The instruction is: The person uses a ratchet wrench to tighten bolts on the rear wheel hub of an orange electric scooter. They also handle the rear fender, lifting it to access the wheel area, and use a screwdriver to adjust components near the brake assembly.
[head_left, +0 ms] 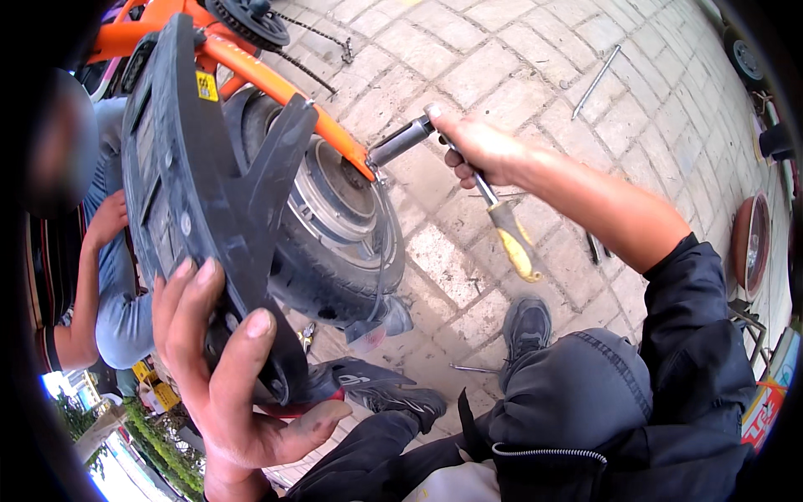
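Note:
A black plastic mudguard [188, 159] with a small yellow sticker arches over the wheel [339, 205] of an orange-framed bike. My left hand [230, 368] is at the mudguard's lower end, fingers spread and thumb apart; whether it presses on the plastic I cannot tell. In my right hand [485, 151], the fingers close round the metal shaft of a screwdriver [512, 243], its yellow-and-grey handle hanging toward me. The right thumb lies by the outer end of a dark grey cylinder [403, 142], which sticks out from the end of the orange frame arm [288, 105].
At the left, another person in jeans [125, 309] sits close by, one hand [109, 219] near the mudguard. A long metal rod [596, 82] lies on the brick paving. A chain [314, 38] hangs near the frame. My shoes [527, 326] are below; a reddish-brown round basin [750, 247] stands right.

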{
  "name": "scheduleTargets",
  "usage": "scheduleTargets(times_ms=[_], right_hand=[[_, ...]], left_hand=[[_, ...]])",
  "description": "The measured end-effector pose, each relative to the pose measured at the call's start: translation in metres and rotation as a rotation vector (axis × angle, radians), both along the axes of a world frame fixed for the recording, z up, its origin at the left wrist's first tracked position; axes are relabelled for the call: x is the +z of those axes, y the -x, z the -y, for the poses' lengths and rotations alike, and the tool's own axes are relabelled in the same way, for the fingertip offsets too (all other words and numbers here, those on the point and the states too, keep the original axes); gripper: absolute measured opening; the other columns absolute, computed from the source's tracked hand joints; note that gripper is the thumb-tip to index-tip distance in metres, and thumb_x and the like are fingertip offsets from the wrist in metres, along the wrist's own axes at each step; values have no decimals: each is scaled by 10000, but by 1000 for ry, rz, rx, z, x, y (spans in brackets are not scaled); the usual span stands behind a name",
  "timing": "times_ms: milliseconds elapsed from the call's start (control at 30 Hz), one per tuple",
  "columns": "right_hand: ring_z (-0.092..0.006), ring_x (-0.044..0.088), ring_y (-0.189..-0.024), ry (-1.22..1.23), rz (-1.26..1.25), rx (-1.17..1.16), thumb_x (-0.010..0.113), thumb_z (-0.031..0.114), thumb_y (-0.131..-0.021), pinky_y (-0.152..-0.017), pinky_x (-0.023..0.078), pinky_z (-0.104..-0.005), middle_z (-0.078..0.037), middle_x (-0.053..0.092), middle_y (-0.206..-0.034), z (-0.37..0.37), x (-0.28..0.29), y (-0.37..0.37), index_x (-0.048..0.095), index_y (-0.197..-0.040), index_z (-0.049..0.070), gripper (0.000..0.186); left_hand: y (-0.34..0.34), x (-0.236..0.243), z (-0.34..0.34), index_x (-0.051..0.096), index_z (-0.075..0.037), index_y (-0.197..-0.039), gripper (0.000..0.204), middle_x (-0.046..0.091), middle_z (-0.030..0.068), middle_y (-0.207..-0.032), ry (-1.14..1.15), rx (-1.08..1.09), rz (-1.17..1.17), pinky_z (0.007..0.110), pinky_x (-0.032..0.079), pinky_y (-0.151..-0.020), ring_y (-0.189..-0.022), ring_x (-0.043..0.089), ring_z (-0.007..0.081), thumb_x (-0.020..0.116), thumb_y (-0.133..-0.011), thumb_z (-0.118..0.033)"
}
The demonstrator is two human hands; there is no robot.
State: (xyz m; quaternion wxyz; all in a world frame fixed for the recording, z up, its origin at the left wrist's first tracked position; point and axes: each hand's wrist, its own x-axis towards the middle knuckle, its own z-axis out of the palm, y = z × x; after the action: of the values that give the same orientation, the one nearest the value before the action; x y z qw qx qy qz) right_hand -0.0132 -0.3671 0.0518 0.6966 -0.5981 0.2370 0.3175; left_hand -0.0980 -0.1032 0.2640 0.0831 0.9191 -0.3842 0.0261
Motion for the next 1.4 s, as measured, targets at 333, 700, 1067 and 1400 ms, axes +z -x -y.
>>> scheduleTargets(times_ms=[333, 700, 1067, 1400], right_hand=[[-123, 559, -564, 191, 249, 345, 395, 424, -937, -525, 463, -267, -50, 532, -658, 24, -20, -11, 486, -935, -26, 459], [-126, 544, -692, 37, 211, 239, 461, 452, -906, -633, 460, -274, -69, 550, -770, 30, -35, -3, 455, -1078, -30, 513], [-161, 489, -585, 416, 282, 149, 518, 481, -863, -519, 405, -296, -62, 509, -689, 84, -26, 17, 486, -977, 5, 490], [-375, 590, -719, 576, 806, 1236, 608, 401, -799, -616, 462, -454, -191, 605, -744, 18, 130, 134, 478, -996, 15, 452]], left_hand=[[8, 8, -3, 362, -182, -1304, 703, 323, 233, -1321, -102, 62, -15, 585, 217, -1006, -1231, 323, 448, 577, -756, -566], [2, 13, -4, 421, -238, -1236, 538, 326, 151, -1324, -95, 4, -127, 648, 224, -974, -1234, 309, 411, 563, -771, -467], [-8, 4, -3, 481, -141, -1172, 569, 426, 203, -1251, -16, -42, -78, 644, 237, -966, -1167, 398, 435, 645, -714, -434], [-5, 4, 13, 573, -131, -1110, 581, 483, 110, -1239, 161, 14, 26, 523, 224, -1012, -1178, 413, 314, 710, -567, -282]])
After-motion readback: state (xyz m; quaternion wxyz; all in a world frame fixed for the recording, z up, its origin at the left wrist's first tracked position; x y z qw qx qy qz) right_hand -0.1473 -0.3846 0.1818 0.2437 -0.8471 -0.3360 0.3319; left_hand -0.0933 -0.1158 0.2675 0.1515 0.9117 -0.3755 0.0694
